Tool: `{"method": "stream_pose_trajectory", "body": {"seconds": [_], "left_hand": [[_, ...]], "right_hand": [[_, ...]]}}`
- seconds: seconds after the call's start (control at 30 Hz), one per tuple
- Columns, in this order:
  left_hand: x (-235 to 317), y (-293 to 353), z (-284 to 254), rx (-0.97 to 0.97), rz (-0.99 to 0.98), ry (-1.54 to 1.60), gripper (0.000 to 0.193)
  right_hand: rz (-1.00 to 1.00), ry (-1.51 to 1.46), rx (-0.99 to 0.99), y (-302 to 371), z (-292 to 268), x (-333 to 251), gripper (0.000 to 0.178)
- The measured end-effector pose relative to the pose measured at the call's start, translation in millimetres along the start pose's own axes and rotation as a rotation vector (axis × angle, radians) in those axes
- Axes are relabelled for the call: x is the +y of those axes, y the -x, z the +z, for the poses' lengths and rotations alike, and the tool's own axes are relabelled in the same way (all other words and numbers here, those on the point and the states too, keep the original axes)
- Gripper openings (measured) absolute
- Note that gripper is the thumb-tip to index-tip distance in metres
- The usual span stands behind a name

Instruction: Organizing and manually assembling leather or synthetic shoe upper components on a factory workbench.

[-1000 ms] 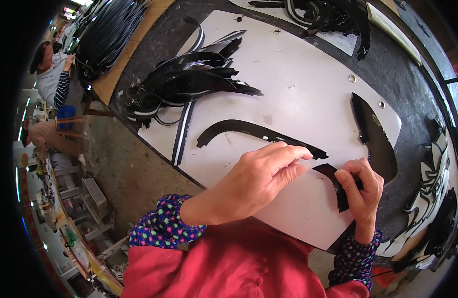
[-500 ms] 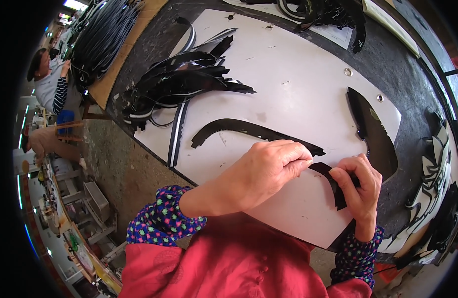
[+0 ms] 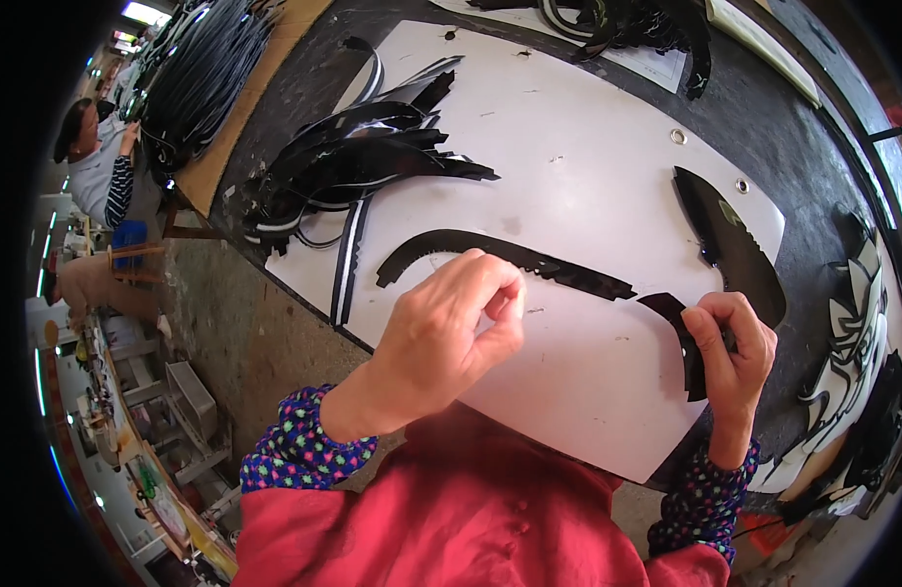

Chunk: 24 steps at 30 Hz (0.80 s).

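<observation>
My right hand (image 3: 737, 360) is closed, thumb pressed on a short curved black piece (image 3: 693, 377) that looks like leather or a similar sheet. My left hand (image 3: 453, 328) is raised over the white board (image 3: 559, 391), thumb and fingertips pinched together. Whatever it holds, if anything, is too small to make out. Behind it, a long curved black strip (image 3: 578, 281) with a notched edge lies on the board. To the right, beyond my right hand, lies a broad pointed black piece (image 3: 740, 249).
A heap of glossy black pieces with white edging (image 3: 363, 161) covers the board's left part. At the right edge lie several white cut shapes (image 3: 867, 323). More black pieces (image 3: 656, 34) are at the far side. A person (image 3: 104, 161) sits at the left beside bundled black strips (image 3: 202, 88).
My left hand has pulled away to the left from the short black piece. My right hand, still holding that piece, has shifted slightly to the right.
</observation>
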<state>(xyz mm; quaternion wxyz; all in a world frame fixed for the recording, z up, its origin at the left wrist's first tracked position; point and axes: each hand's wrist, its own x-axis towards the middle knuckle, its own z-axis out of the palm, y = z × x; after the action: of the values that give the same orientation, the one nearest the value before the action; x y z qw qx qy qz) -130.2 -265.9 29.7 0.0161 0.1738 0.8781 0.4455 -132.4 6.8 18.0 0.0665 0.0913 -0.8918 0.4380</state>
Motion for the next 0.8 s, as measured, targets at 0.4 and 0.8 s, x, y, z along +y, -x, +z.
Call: {"method": "stream_pose_trajectory", "body": {"seconds": [0.4,0.8], "left_hand": [[-23,-20,36,-0.006,0.554,-0.355,0.013],[-33,-21,37,0.033,0.667,-0.305,0.009]], "right_hand": [[-0.074,0.124,-0.200,-8,0,-7,0.012],[0.088,0.175,-0.232,-10,11,-23,0.014]]}}
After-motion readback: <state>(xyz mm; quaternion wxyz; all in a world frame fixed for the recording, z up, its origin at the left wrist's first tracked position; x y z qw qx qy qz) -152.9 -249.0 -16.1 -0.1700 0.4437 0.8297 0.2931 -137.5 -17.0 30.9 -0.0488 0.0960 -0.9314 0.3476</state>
